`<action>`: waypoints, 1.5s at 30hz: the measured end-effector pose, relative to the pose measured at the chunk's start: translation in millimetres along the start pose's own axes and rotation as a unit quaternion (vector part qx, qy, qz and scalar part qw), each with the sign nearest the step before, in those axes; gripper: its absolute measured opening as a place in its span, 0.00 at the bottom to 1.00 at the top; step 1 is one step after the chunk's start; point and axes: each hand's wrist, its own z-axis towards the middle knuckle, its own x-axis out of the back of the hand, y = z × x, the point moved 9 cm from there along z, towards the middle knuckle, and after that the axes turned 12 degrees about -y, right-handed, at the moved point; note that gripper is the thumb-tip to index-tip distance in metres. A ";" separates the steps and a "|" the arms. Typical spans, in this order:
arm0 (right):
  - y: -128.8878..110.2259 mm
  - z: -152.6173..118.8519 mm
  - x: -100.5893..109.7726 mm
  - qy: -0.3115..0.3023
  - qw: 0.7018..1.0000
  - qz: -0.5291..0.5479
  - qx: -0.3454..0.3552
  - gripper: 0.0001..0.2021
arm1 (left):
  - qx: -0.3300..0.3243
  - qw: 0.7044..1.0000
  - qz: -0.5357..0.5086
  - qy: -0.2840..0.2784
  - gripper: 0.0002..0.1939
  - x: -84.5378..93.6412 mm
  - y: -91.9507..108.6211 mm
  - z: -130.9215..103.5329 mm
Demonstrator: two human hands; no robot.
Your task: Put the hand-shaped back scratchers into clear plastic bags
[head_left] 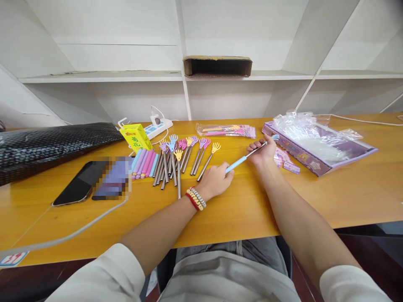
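Note:
A back scratcher (236, 164) with a light blue handle and a metal rod stretches between my hands. My left hand (216, 180) is closed round the handle end, its wrist in beaded bracelets. Near the blue claw head, my right hand (263, 153) has its fingers curled round the rod. To the left lie several metal rods with hand-shaped heads in yellow, pink, purple and blue, among them a yellow-headed rod (206, 164) right by my left hand. Beside them is a stack of coloured handles (145, 163) in blue, purple and pink.
A purple box (317, 161) holding clear plastic bags (311, 130) stands right, small printed cards (291, 167) before it. Bagged scratchers (225, 131) lie at the back. Leftward are a yellow carton (136, 137), a power strip (159, 128), a phone (77, 183) and a black wrapped bundle (56, 144).

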 end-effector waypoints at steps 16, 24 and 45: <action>33.3 -23.6 -46.0 -0.126 0.991 -0.033 -0.038 0.22 | 0.007 0.993 0.106 -0.047 0.23 -12.6 7.7 -2.3; 45.6 -26.0 -48.9 -0.133 0.989 -0.048 -0.050 0.22 | 0.023 0.994 0.095 -0.053 0.20 -13.1 5.1 -1.8; 13.1 -10.6 -26.7 -0.076 0.996 0.000 -0.046 0.19 | 0.009 0.989 0.135 -0.066 0.22 -15.2 7.6 -0.8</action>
